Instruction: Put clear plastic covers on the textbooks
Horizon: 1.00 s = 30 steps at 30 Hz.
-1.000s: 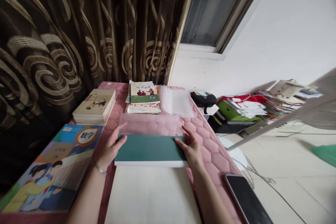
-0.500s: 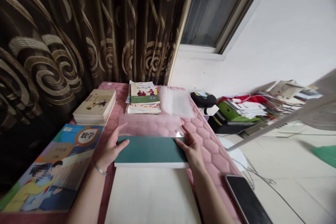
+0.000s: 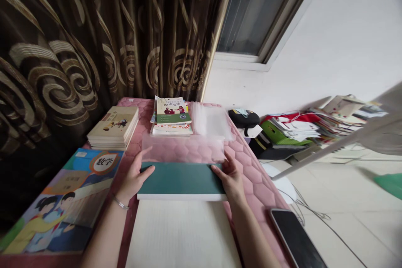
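A book's dark green cover (image 3: 182, 179) with a white lower edge is held level between my hands. My left hand (image 3: 134, 176) closes on its left side, thumb on top and fingers beneath. On the opposite side my right hand (image 3: 230, 178) grips in the same way, its thumb lying on the green. A clear plastic book cover (image 3: 184, 148) stretches beyond the green part, its sides near my fingertips. How far it wraps under the green cover is hidden. Nearer to me lies a pale, blank-looking page (image 3: 182, 234).
A math textbook (image 3: 63, 205) and a stack of beige books (image 3: 113, 127) lie left. Farther back sit a small book pile (image 3: 172, 113) and clear plastic sleeves (image 3: 213, 122). A phone (image 3: 297, 236) rests at the right edge of the pink quilted surface (image 3: 251, 180).
The right end of the clear plastic has shifted a little to the right, and my right hand's fingers have moved slightly with it. My left hand is nearly still.
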Tool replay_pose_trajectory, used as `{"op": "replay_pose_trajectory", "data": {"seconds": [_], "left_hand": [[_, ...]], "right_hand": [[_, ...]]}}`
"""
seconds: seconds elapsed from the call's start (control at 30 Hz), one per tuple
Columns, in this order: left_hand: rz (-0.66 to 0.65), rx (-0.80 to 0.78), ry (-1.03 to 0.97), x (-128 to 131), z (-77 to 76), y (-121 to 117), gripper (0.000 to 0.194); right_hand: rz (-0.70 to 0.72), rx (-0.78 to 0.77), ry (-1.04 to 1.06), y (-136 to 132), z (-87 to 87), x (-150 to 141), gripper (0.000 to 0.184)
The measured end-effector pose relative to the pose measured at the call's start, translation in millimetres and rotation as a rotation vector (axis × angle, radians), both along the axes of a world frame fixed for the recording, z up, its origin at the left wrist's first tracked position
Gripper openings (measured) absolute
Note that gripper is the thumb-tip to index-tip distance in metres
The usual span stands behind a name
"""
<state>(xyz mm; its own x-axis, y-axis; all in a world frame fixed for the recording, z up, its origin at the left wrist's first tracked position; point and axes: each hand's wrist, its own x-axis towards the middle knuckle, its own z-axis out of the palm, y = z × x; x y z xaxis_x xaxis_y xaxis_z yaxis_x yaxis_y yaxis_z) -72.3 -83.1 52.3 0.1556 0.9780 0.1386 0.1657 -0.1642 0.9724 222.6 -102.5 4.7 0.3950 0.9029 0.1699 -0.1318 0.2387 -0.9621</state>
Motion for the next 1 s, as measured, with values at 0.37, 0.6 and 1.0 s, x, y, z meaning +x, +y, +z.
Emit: {"op": "replay_pose_trajectory", "data": {"seconds": [0.37, 0.6, 1.0], "left_hand": [[0.014, 0.032, -0.043, 4.3, -3.4, 1.0, 0.055], [0.035, 0.019, -0.017, 3.1, -2.8, 0.7, 0.056], [0.060, 0.039, 0.003, 2.6, -3.3, 1.7, 0.056]], "right_hand": [[0.043, -0.053, -0.023, -6.6, 13.6, -0.4, 0.066], [0.010, -0.057, -0.020, -5.8, 9.0, 3.2, 0.067], [0.068, -0.046, 0.018, -4.5, 7.2, 1.9, 0.071]]}}
